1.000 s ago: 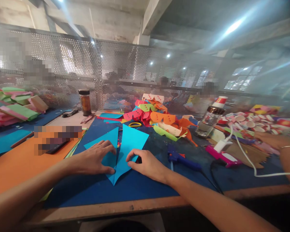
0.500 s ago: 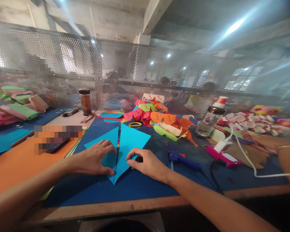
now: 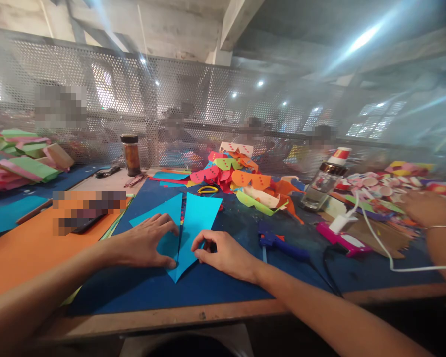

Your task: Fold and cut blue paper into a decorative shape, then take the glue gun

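A blue sheet of paper point(image 3: 198, 220) stands folded into two pointed flaps with a narrow gap between them, their tips meeting near the table's front. My left hand point(image 3: 150, 243) rests on the left flap, its thumb and fingers spread and pressing down near the lower fold. At the right flap's edge, my right hand point(image 3: 223, 255) has its thumb and forefinger closed on the paper. To the right of that hand lies a blue glue gun point(image 3: 282, 244) with its cord running toward the front edge.
Orange sheets point(image 3: 26, 248) with a phone point(image 3: 87, 223) lie at left. Folded paper pieces point(image 3: 250, 179) are heaped at the back, near yellow-handled scissors point(image 3: 208, 190). A glass bottle point(image 3: 321, 188), a pink power strip point(image 3: 342, 240) and a co-worker's arm point(image 3: 440, 233) are at right.
The right flap of the blue paper looks narrower, its outer edge drawn leftward and curled up. My right hand has shifted slightly left; my left hand stays put. The co-worker's hand has moved up.
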Available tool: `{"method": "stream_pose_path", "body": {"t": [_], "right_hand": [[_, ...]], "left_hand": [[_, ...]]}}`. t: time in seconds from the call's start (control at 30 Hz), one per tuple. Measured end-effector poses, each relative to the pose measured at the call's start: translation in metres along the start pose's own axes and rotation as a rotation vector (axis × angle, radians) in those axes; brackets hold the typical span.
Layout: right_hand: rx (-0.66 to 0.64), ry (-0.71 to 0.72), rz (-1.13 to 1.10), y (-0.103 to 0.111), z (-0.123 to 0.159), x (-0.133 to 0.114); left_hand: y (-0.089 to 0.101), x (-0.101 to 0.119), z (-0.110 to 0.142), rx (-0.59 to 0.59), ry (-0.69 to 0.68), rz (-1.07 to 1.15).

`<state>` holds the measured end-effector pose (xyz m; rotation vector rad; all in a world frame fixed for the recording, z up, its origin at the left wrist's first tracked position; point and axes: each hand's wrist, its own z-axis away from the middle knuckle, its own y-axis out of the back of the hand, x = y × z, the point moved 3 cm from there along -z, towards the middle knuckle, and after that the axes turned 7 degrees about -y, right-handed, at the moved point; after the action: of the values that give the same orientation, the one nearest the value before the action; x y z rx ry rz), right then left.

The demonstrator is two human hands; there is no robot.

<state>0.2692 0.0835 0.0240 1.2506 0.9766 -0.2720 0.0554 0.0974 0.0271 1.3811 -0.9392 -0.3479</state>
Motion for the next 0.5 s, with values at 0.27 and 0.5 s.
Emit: {"method": "stream_pose_path", "body": {"t": [0.27, 0.5], "right_hand": [[0.012, -0.011, -0.025, 0.0, 0.0001, 0.0028], [-0.01, -0.052, -0.1, -0.0024, 0.0007, 0.0018]], "left_hand": [[0.0002, -0.0004, 0.0007, -0.006, -0.003, -0.029], [0.0012, 0.0048, 0.0025, -0.009, -0.031, -0.025]]}}
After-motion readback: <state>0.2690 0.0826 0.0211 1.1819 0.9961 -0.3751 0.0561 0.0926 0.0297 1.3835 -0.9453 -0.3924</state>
